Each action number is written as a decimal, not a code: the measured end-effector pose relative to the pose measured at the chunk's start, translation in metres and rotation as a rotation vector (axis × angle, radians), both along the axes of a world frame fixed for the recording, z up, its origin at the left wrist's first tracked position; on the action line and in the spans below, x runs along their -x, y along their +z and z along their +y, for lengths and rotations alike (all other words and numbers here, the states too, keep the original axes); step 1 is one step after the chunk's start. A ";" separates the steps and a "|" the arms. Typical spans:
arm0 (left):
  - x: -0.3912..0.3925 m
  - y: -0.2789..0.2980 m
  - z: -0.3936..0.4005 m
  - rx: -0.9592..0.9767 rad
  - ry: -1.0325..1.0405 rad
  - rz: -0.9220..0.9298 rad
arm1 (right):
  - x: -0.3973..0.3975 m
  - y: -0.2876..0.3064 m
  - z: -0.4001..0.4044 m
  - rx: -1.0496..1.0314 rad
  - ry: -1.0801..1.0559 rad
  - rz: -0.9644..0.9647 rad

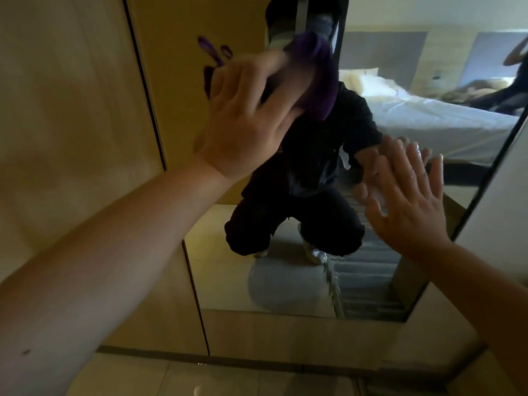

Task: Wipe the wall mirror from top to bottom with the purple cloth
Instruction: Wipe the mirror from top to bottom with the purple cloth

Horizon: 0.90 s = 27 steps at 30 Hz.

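Fingers of the left hand (245,115) press the purple cloth (314,72) flat against the wall mirror (285,281). The hand is blurred, so I cannot tell if the fingers curl round the cloth or only push it; they look mostly stretched, with the cloth bunched under and beyond the fingertips. The cloth is in the upper part of the mirror, close to its left edge, and it covers the head of the reflected person.

The right hand (411,201) is spread wide, with straight fingers, and holds nothing. Its palm faces the glass at the right side of the mirror, lower than the cloth, and it meets its own reflection at the fingertips, so it seems to touch the surface. A ring (413,175) shows on one finger.

The mirror is set in a wooden panel wall (71,95). In the glass a crouching figure in dark clothes and a bed (428,118) with white sheets are reflected.
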State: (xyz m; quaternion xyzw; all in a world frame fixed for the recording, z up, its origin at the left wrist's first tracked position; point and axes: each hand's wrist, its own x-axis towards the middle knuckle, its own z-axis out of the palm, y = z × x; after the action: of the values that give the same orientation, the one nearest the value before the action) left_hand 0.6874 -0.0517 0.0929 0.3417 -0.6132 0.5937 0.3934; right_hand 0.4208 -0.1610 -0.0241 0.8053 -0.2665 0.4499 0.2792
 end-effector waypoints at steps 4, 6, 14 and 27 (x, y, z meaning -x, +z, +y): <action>0.013 -0.015 -0.026 -0.056 0.090 -0.065 | 0.007 -0.010 -0.022 0.077 -0.024 0.007; 0.015 -0.042 -0.029 -0.067 0.147 -0.061 | 0.006 -0.012 -0.028 0.117 0.005 -0.011; 0.015 -0.193 -0.027 -0.169 0.123 -0.060 | 0.000 -0.017 -0.039 0.210 0.017 -0.072; 0.016 -0.285 0.009 -0.638 0.092 -0.102 | 0.013 -0.006 -0.020 0.107 0.049 -0.082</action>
State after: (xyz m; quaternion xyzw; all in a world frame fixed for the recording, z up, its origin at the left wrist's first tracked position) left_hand 0.6714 -0.0428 -0.1923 0.4448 -0.7712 0.4051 0.2081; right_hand 0.4080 -0.1809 -0.0297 0.7765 -0.2335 0.5029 0.2995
